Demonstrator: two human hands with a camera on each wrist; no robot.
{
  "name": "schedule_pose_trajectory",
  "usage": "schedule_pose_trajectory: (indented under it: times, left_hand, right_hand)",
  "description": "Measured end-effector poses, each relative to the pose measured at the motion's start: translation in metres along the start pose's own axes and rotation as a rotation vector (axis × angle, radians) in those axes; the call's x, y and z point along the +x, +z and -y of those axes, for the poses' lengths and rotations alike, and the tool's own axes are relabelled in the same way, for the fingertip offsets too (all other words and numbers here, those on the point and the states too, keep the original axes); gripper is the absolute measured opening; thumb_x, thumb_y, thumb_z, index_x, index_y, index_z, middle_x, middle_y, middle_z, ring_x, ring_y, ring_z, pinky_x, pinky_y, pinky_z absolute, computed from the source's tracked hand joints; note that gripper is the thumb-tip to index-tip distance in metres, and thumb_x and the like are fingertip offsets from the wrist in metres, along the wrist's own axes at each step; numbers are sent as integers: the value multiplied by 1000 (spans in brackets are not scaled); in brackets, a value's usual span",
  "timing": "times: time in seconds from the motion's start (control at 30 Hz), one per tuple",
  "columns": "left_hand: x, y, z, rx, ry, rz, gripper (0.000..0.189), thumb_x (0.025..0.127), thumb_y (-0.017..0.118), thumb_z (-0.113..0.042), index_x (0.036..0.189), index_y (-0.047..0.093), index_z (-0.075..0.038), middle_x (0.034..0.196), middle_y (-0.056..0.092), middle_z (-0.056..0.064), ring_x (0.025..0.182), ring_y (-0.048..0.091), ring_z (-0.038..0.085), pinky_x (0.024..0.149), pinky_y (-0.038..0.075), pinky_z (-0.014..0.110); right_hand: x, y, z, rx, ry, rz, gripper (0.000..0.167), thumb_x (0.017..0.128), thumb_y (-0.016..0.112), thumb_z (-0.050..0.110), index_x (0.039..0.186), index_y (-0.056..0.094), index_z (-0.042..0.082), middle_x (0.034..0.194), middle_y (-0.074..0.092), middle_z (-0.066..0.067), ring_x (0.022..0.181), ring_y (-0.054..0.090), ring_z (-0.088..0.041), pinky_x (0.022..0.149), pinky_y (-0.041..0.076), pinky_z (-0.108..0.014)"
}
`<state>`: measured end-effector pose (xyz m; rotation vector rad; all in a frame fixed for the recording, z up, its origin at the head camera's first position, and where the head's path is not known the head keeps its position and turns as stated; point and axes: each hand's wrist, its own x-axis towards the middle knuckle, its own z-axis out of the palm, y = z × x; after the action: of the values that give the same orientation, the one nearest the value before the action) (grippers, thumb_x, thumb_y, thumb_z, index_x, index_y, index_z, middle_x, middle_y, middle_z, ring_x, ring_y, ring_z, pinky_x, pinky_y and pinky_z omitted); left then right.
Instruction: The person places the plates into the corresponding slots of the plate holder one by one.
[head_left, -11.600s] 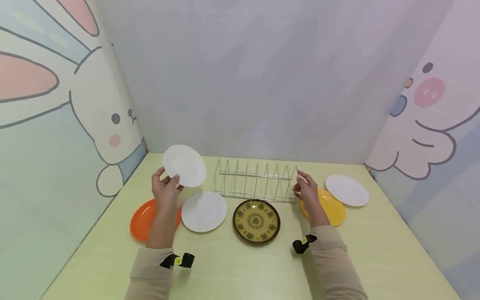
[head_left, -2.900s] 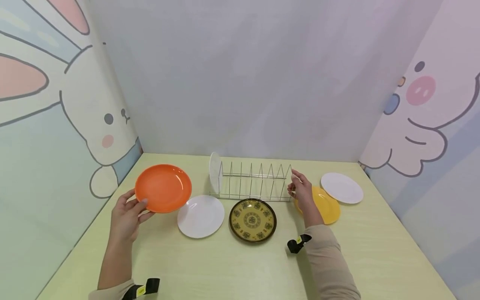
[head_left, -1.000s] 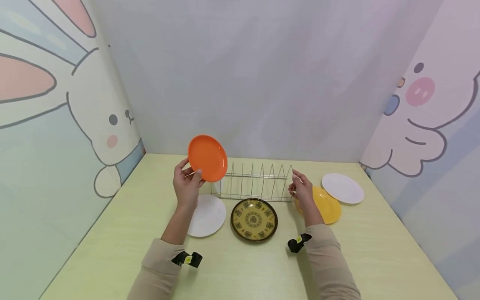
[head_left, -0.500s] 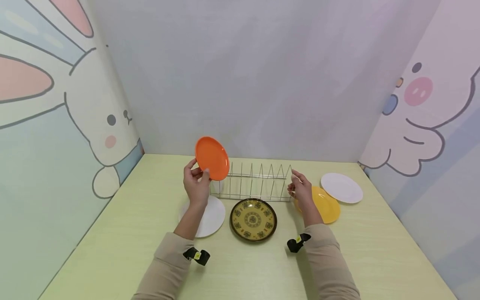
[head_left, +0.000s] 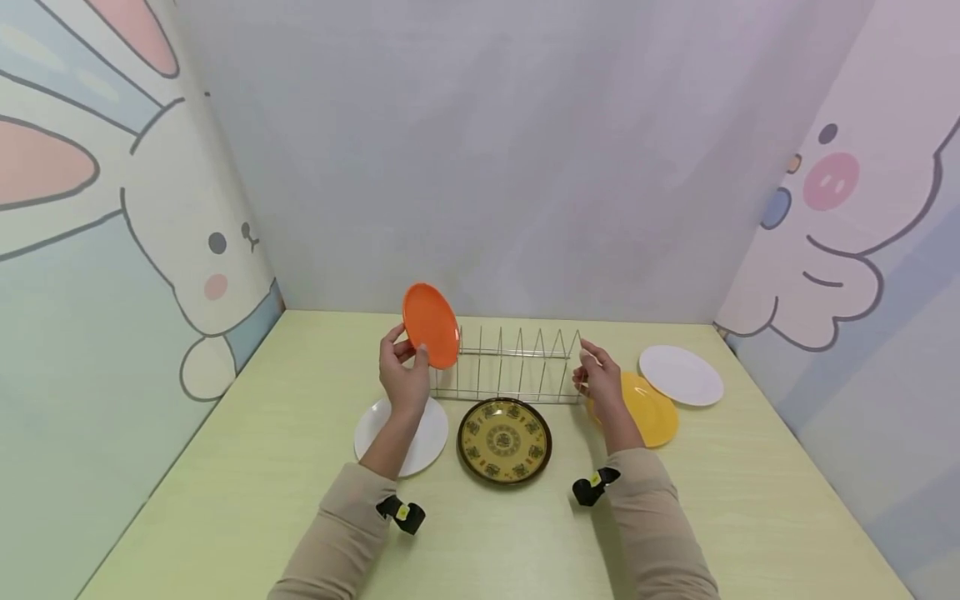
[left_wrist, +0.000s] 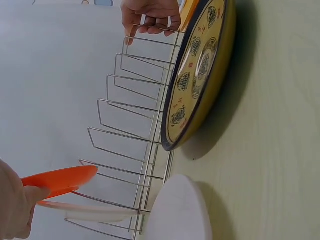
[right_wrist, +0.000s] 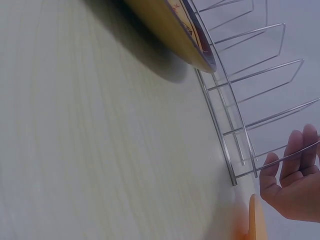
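Note:
My left hand [head_left: 405, 382] pinches an orange plate [head_left: 431, 327] by its lower edge, thumb on the face. The plate is tilted up at the left end of the wire dish rack [head_left: 525, 355]. In the left wrist view, a white plate [left_wrist: 95, 214] stands in the rack's end slot, close beside the orange plate; in the head view it is hidden behind the orange plate and hand. My right hand [head_left: 603, 385] holds the right end wire of the rack, its fingers around the wire in the right wrist view.
Before the rack lie a white plate [head_left: 430, 437], partly behind the left forearm, and a patterned brown-rimmed plate [head_left: 504, 442]. A yellow plate [head_left: 652, 414] lies by the right hand, with another white plate [head_left: 681, 375] beyond it. A wall [head_left: 480, 167] rises behind the table.
The white plate my left hand held earlier is now in the rack. The orange plate has come up from the table, rightward to the rack, turning more edge-on. My right hand stays put.

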<state>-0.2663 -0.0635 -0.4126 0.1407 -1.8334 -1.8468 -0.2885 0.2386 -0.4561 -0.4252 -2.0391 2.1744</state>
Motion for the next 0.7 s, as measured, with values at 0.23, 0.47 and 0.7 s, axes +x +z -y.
schedule_pose_trajectory:
  times: [0.23, 0.47, 0.7]
  left_hand:
    - [-3, 3, 8, 5, 11, 11, 43, 87, 58, 4, 126, 50, -11, 101, 56, 11, 95, 52, 22, 70, 49, 31]
    - [-6, 7, 14, 51, 43, 44, 43, 85, 59, 5, 126, 52, -9, 103, 56, 12, 95, 53, 23, 77, 48, 37]
    - [-8, 11, 20, 82, 75, 69, 42, 84, 61, 7, 123, 53, -4, 102, 55, 15, 91, 54, 25, 79, 50, 37]
  right_hand:
    - [-2, 1, 1, 14, 4, -6, 40, 97, 49, 29, 136, 48, 18, 70, 53, -2, 61, 52, -12, 62, 48, -27]
    - [-2, 1, 0, 6, 8, 2, 43, 97, 49, 30, 138, 46, 16, 70, 52, -1, 61, 52, -12, 63, 48, -27]
    - [-3, 1, 4, 15, 19, 5, 42, 98, 49, 28, 138, 46, 17, 70, 52, -3, 62, 52, -14, 68, 49, -32]
